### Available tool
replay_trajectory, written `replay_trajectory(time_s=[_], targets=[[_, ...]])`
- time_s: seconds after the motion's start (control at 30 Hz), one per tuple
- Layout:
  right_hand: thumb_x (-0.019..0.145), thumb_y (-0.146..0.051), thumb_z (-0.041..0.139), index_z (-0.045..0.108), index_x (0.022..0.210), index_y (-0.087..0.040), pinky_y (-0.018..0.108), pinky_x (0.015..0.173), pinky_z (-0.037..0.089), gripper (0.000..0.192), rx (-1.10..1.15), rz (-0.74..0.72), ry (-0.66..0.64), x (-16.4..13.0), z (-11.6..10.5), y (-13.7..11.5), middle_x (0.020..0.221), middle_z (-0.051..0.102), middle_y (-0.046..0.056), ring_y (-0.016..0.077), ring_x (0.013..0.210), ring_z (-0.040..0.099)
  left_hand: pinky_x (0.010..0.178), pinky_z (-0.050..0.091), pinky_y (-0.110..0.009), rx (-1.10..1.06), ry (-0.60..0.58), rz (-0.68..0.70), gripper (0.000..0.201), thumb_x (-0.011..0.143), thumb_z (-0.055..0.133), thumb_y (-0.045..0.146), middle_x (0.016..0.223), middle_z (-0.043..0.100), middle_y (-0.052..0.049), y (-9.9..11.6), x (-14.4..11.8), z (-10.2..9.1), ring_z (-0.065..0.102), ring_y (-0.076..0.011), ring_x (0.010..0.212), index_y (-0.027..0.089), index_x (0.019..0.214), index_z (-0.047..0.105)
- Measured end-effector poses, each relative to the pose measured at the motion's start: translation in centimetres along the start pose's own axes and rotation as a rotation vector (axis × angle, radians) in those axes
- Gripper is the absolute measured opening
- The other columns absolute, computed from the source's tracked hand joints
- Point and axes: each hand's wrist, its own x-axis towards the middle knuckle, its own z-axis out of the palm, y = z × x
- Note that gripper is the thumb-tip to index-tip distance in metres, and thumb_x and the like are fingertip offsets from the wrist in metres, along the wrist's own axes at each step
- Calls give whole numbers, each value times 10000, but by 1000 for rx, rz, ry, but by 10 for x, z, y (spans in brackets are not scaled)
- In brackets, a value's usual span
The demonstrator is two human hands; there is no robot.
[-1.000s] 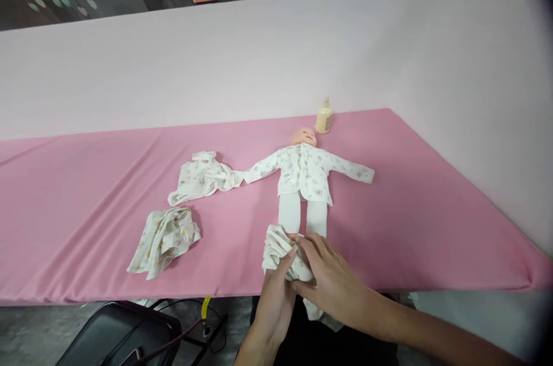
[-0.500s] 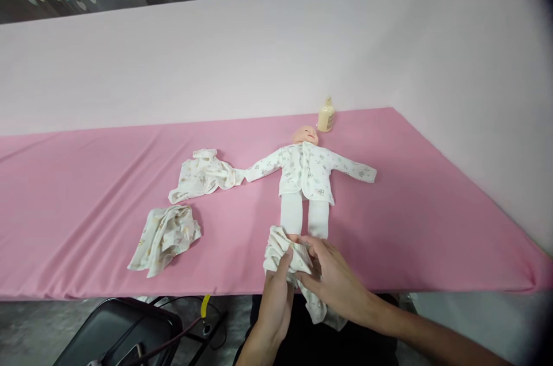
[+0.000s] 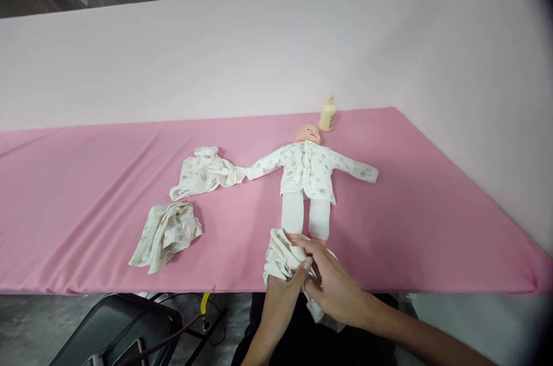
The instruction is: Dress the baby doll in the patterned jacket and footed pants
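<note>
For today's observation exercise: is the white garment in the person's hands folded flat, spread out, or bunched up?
Bunched up. The white garment is gathered into wrinkled folds at the doll's feet, gripped by the left hand and right hand; part hangs over the table edge.

The doll's (image 3: 307, 173) feet are hidden behind the bunched white garment (image 3: 283, 256), and part of this garment is covered by the left hand (image 3: 287, 288) and the right hand (image 3: 334, 285), so it is hard to tell how the fingers grip it. Both forearms are cut off by the bottom edge, and the dark chair (image 3: 116, 331) also. The label on the bottle (image 3: 328, 114) is too small to read.
</note>
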Motion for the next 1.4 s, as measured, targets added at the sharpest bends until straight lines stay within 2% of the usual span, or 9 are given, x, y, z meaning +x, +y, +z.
replay_trajectory(time_s=[0.13, 0.23, 0.4, 0.6, 0.73, 0.9, 1.13, 1.27, 1.4], targets=[[830, -72, 451, 305, 1476, -241, 456, 1154, 340, 684, 6, 2, -123, 3, -8, 2, 1554, 342, 85, 201, 1452, 285, 1066, 423, -409, 106, 23, 17, 535, 808, 720, 317, 1279, 640, -108, -3, 3, -4, 587, -281, 1204, 197, 1310, 579], [813, -56, 450, 299, 1484, -234, 452, 1169, 319, 711, -6, -34, -163, 6, -9, 5, 1564, 326, 84, 200, 1460, 268, 1019, 468, -394, 70, 25, -18, 555, 818, 711, 317, 1309, 621, -110, -7, 3, -4, 582, -279, 1211, 200, 1336, 551], [843, -92, 475, 373, 1445, -242, 463, 1164, 315, 629, -73, -69, -118, 8, -3, 8, 1521, 395, 82, 213, 1430, 317, 974, 496, -361, -59, 158, -8, 634, 793, 738, 288, 1266, 650, -114, -6, -2, 9, 616, -265, 1165, 190, 1376, 509], [806, -72, 519, 378, 1433, -292, 428, 1086, 413, 679, -86, -29, -64, 7, -1, 5, 1361, 486, 77, 219, 1297, 449, 1120, 363, -367, -132, 278, 6, 543, 762, 763, 255, 1340, 611, -70, 0, -10, 16, 525, -255, 1290, 216, 1280, 606], [799, -46, 508, 400, 1407, -307, 392, 1052, 440, 671, -96, -84, -53, 9, -3, 5, 1295, 485, 62, 198, 1211, 496, 1181, 258, -340, -19, 284, 71, 443, 805, 729, 286, 1408, 555, -43, 0, -11, 10, 421, -234, 1381, 246, 1238, 642], [793, -29, 503, 466, 1338, -284, 377, 1040, 446, 602, -104, -125, -39, 10, -3, 4, 1277, 484, 62, 194, 1209, 489, 1184, 240, -326, 9, 257, 105, 435, 767, 763, 257, 1384, 577, -42, 1, -9, 8, 378, -241, 1409, 242, 1191, 668], [832, -130, 583, 512, 1238, -254, 378, 1040, 440, 430, -35, -170, -55, 11, -5, 4, 1315, 484, 77, 197, 1249, 467, 1196, 224, -338, -2, 236, 57, 463, 764, 764, 259, 1341, 609, -63, -15, -16, 8, 332, -244, 1438, 225, 1213, 653], [762, -151, 663, 499, 1180, -224, 390, 1033, 439, 455, 24, -201, -73, 12, -11, 2, 1326, 498, 92, 222, 1259, 467, 1184, 265, -347, -40, 273, 25, 560, 730, 794, 277, 1330, 619, -64, -16, -23, 12, 381, -263, 1410, 240, 1263, 627], [735, -171, 668, 502, 1171, -226, 384, 1059, 420, 470, 9, -200, -153, 13, -20, -7, 1372, 468, 86, 232, 1299, 440, 1164, 315, -358, -75, 226, -52, 604, 728, 798, 349, 1358, 600, -69, -14, -24, 8, 401, -271, 1397, 246, 1293, 610]])
